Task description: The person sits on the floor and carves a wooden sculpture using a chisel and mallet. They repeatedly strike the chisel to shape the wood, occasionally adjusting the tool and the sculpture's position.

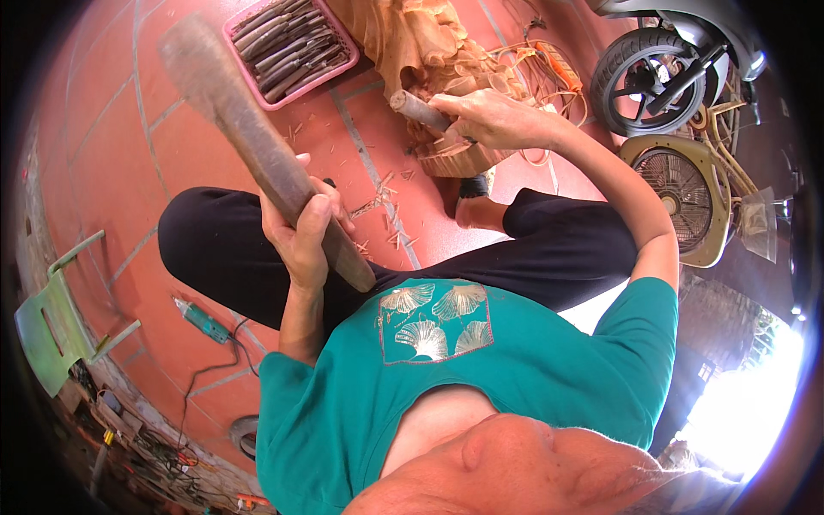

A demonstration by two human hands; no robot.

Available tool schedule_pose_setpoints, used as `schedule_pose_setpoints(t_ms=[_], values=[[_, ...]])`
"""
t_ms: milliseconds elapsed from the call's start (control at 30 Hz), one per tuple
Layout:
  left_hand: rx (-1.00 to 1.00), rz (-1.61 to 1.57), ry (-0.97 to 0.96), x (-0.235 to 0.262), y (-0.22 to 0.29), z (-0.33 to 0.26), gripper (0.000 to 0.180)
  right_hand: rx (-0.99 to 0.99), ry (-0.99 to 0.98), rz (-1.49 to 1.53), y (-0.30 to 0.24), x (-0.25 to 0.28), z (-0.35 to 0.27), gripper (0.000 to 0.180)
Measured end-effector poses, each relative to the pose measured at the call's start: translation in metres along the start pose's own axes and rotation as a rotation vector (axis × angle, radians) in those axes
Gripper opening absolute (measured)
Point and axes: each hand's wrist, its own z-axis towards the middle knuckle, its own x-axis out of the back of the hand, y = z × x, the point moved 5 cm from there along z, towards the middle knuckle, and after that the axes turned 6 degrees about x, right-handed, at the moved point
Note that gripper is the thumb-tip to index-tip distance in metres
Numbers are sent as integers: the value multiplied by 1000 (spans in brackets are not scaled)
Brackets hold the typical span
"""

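While seated cross-legged on the red tile floor [112, 154], left hand [302, 232] grips a wooden mallet [249, 137], raised, head blurred. Right hand [489, 116] is wrapped around a chisel handle [416, 109], set against the pale wood carving [433, 51] ahead of the knees. Pink tray of chisels [287, 45] lies beyond; wood chips [386, 215] litter the tiles.

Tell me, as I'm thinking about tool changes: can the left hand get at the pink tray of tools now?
Probably not yet: the left hand grips the wooden mallet, raised. The tiled floor toward the pink tray looks unblocked, apart from wood chips.
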Motion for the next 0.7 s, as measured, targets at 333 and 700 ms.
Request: schedule_pose_setpoints(t_ms=[333, 700], values=[[213, 389, -96, -9, -18, 7, 36, -33, 49, 171, 9, 13, -3, 23], [139, 303, -35, -10, -18, 13, 29, -26, 180, 305, 20, 18, -17, 15]])
